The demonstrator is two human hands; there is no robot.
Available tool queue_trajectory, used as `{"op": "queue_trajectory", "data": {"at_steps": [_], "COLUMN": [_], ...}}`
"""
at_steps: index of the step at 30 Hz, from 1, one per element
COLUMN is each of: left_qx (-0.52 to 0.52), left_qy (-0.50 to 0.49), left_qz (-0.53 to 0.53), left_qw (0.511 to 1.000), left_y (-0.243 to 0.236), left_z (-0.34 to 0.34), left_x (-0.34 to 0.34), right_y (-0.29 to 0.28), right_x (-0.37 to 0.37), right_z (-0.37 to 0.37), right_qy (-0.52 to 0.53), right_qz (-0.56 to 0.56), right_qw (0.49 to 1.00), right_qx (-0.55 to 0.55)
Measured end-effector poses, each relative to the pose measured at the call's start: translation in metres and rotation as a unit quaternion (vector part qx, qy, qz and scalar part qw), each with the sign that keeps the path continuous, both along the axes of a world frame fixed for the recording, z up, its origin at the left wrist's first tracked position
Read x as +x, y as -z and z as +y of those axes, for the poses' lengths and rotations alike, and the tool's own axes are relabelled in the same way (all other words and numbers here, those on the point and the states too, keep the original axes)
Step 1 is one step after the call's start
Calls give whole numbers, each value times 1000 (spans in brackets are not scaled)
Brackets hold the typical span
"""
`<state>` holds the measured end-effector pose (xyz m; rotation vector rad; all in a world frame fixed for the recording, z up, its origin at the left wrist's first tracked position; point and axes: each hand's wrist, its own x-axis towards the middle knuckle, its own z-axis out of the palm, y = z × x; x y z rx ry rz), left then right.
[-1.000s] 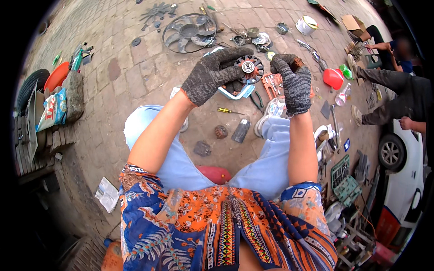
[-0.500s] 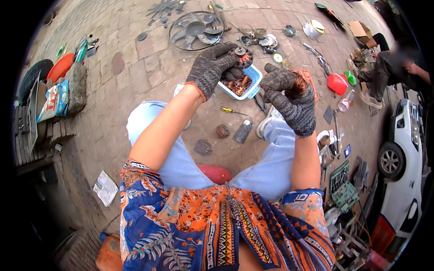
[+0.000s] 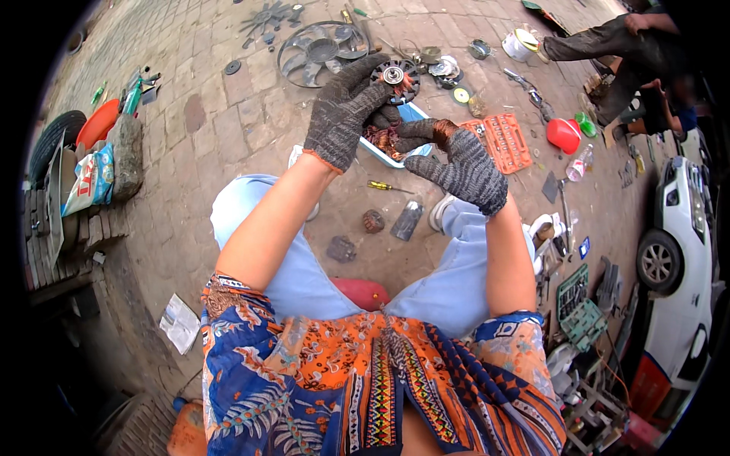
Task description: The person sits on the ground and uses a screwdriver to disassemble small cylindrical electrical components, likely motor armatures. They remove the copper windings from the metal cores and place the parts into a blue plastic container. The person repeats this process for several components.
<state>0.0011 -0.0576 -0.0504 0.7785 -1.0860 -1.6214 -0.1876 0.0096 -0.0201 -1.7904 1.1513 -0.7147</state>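
Note:
My left hand (image 3: 346,114), in a dark grey knit glove, grips a round black motor part (image 3: 395,77) with red windings and a shiny metal shaft end facing up. It is above a small light-blue plastic basin (image 3: 417,112) that contains reddish copper wire scraps (image 3: 382,141). In a matching glove, my right hand (image 3: 460,163) reaches over the basin's right side, a tuft of copper wire (image 3: 442,133) at its bent fingers. Between my legs lie a yellow-handled screwdriver (image 3: 388,186), a small round wound core (image 3: 373,221) and a dark flat metal piece (image 3: 408,219).
A fan in a ring frame (image 3: 322,51) lies ahead. To the right are an orange socket set case (image 3: 499,142), a red container (image 3: 563,136), a green tool case (image 3: 576,304) and a white car (image 3: 682,228). Another person (image 3: 639,64) sits at the far right.
My right hand has moved left and in over the basin, uncovering the orange case. The motor part in my left hand has shifted slightly away from me. The other person's legs have moved.

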Motion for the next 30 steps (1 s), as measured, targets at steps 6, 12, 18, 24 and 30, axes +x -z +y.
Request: {"op": "queue_trajectory", "data": {"at_steps": [6,12,18,24,30], "left_qx": [-45,-9,0,-28,-40], "left_qy": [9,35,120,157,77], "left_qz": [-48,-14,-30,-115,-102], "left_qw": [998,999,992,980,991], "left_y": [-13,-7,-7,-11,-13], "left_z": [9,9,5,9,12], "left_x": [-6,-3,0,-9,-5], "right_y": [21,7,21,20,15], "right_x": [-3,14,-17,-16,-23], "right_z": [-5,-1,-19,-17,-15], "right_qy": [130,167,267,283,246], "right_qz": [-55,88,61,116,-78], "right_qw": [989,982,960,941,966], "right_qx": [42,10,-54,-143,-14]}}
